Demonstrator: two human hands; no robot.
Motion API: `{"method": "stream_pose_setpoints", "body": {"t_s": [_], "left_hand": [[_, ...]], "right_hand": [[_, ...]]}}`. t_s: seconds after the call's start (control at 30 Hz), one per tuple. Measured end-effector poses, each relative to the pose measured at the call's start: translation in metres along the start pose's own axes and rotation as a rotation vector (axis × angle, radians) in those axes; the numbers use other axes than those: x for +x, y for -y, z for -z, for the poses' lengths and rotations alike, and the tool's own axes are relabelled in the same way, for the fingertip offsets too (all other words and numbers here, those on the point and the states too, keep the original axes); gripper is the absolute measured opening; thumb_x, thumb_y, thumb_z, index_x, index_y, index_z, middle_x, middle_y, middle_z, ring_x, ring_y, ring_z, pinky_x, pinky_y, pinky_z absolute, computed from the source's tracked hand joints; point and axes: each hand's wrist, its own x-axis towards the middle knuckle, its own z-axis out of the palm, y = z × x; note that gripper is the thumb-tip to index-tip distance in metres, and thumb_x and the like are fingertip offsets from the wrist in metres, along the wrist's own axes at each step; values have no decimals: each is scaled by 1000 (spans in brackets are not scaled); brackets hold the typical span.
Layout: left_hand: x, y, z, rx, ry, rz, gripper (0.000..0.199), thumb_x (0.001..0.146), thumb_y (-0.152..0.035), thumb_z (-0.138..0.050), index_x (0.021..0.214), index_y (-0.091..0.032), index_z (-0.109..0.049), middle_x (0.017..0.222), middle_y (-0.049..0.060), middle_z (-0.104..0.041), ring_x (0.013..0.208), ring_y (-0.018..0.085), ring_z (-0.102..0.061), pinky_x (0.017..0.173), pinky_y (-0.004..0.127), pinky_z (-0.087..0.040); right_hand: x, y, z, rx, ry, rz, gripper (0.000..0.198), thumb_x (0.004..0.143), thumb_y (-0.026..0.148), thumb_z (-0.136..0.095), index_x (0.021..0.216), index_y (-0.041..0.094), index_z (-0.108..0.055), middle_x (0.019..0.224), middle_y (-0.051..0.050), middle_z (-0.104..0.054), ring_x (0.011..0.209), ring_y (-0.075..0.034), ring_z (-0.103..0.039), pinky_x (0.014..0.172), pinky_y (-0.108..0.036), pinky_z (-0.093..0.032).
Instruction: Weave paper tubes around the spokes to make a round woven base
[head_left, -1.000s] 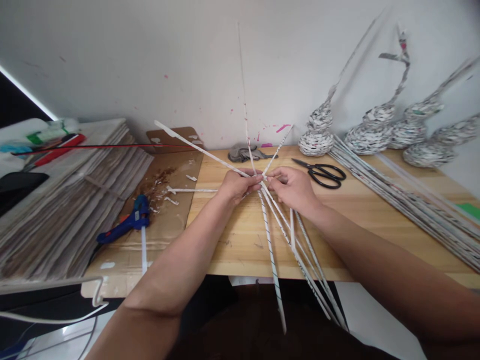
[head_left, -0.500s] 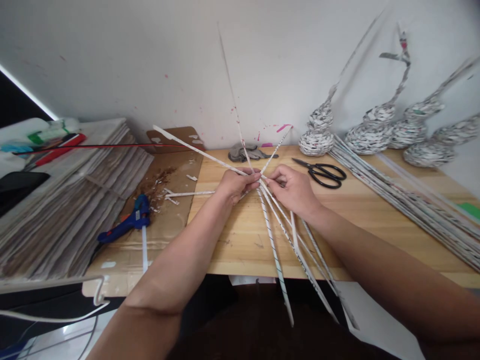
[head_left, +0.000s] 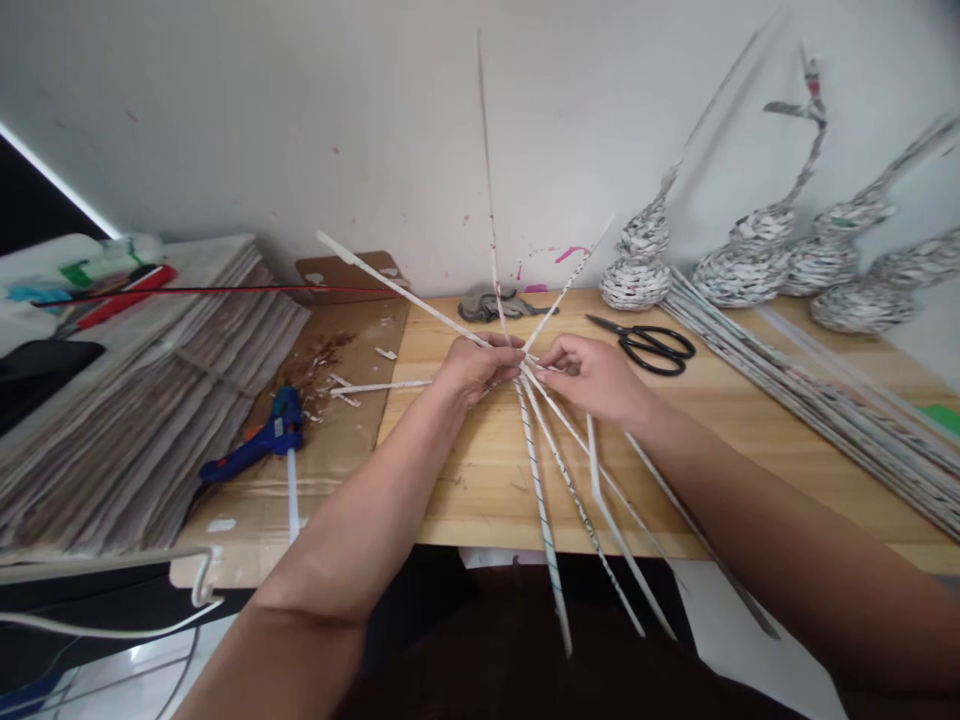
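Observation:
Several thin rolled paper tubes (head_left: pixel 541 490) cross at one spot above the wooden table and fan out in all directions. My left hand (head_left: pixel 484 368) pinches them just left of the crossing, thumb and fingers pressed together. On the other side of the crossing, my right hand (head_left: pixel 581 372) has its fingertips closed on one of these tubes. One long tube (head_left: pixel 491 190) points up toward the wall, and another (head_left: pixel 397 288) slants to the upper left. The crossing itself is partly covered by my fingers.
Black scissors (head_left: pixel 652 345) and a grey cloth (head_left: pixel 495 302) lie behind my hands. Woven paper gourd shapes (head_left: pixel 636 285) stand along the wall, beside a bundle of paper tubes (head_left: pixel 810 410). At left are a blue glue gun (head_left: pixel 277 435) and a stack of newspapers (head_left: pixel 142 400).
The tubes have turned a little clockwise: the upright one leans less to the left, and those below have spread apart. Both hands stay at the crossing.

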Motion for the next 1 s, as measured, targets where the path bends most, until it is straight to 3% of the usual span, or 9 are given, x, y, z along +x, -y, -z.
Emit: {"method": "stream_pose_setpoints", "body": {"t_s": [0.17, 0.37, 0.53, 0.67, 0.8, 0.9, 1.0], "left_hand": [[-1, -3, 1, 15, -11, -6, 24, 61, 3, -73, 81, -10, -69, 62, 1, -65, 53, 10, -62, 53, 20, -53], [2, -7, 9, -6, -34, -24, 25, 61, 1, -73, 82, -11, -69, 66, 1, -66, 57, 10, -63, 55, 19, -53], [1, -9, 13, 18, 2, -34, 28, 61, 0, -74, 86, -11, -69, 68, 2, -66, 59, 10, -64, 57, 20, -54], [0, -9, 13, 42, 19, -34, 29, 62, 0, -73, 88, -12, -69, 66, 1, -65, 59, 10, -63, 57, 20, -54], [1, -9, 13, 94, 36, -39, 29, 63, 0, -73, 89, -12, -68, 66, 1, -66, 58, 10, -62, 57, 21, -54], [-1, -12, 11, 133, 38, -77, 28, 65, -1, -73, 90, -12, -68, 66, 1, -65, 57, 10, -61, 57, 22, -53], [-8, -21, 6, 177, 40, -117, 26, 66, -1, -73, 90, -12, -69, 65, 1, -65, 56, 9, -61, 57, 22, -53]], "right_hand": [[3, 4, 26, 243, 364, -228, 36, 75, 42, -73, 100, 18, -62, 66, 1, -64, 54, -12, -55, 49, -23, -40], [3, 9, 41, 258, 640, -346, 40, 73, 55, -73, 73, 16, -63, 67, -2, -65, 58, -11, -60, 54, -22, -47], [4, 2, 37, 344, 564, -351, 39, 72, 48, -77, 73, 17, -53, 62, 2, -60, 53, -9, -56, 48, -20, -43], [3, 1, 28, 496, 442, -426, 44, 64, 36, -84, 85, 21, -48, 64, 5, -60, 53, -11, -58, 47, -21, -43], [4, 3, 18, 454, 313, -441, 48, 64, 28, -85, 95, 22, -49, 64, 5, -59, 49, -10, -53, 43, -21, -42], [3, 3, 12, 420, 255, -425, 44, 66, 31, -83, 94, 21, -50, 58, 7, -54, 42, -7, -44, 37, -19, -32], [-2, 4, 11, 419, 352, -440, 37, 73, 42, -78, 92, 21, -54, 48, 11, -40, 35, -4, -28, 33, -19, -18]]}}
